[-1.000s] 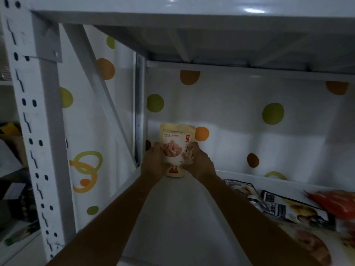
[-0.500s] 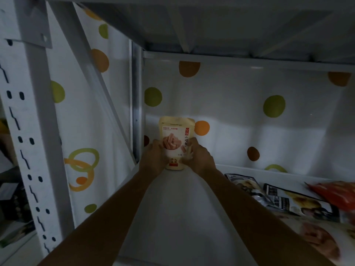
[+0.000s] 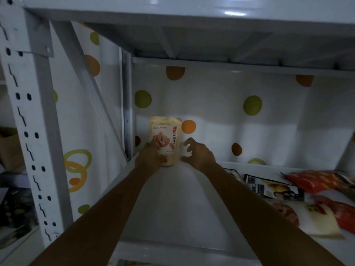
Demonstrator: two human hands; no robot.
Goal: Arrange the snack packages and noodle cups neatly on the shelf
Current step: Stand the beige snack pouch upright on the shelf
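**Shelf**: white metal bay, dim light.

**Item under check:** cream stand-up pouch, red print and a pic of pinkish sticks on the front.
- Posn: far left corner of shelf, upright on its base, front facing the camera.
- Its back is close to the dotted backing sheet; contact w/ sheet cannot be told.
- Stands just right of the rear corner post.

**Hands:** apart, pouch between them. Both forearms reach in from the near edge.
- Left hand: clamped on pouch at its lower left side, fingers wrapped over the front face.
- Right hand: holds nothing, fingers spread and half-curled, just beside pouch's lower right edge. Thumb tip is v. near the pouch base; touching or not, cannot tell.

**Other stock:** right side of shelf, all lying flat, well apart from pouch. Blurred, print unreadable.
- Black-and-white packet, nearest the right forearm.
- Red packet, farther back and to the right.
- Cream packet, nearer, w/ a second red pack at its right end.

**Structure:** perforated upright at near left; upper shelf overhead.
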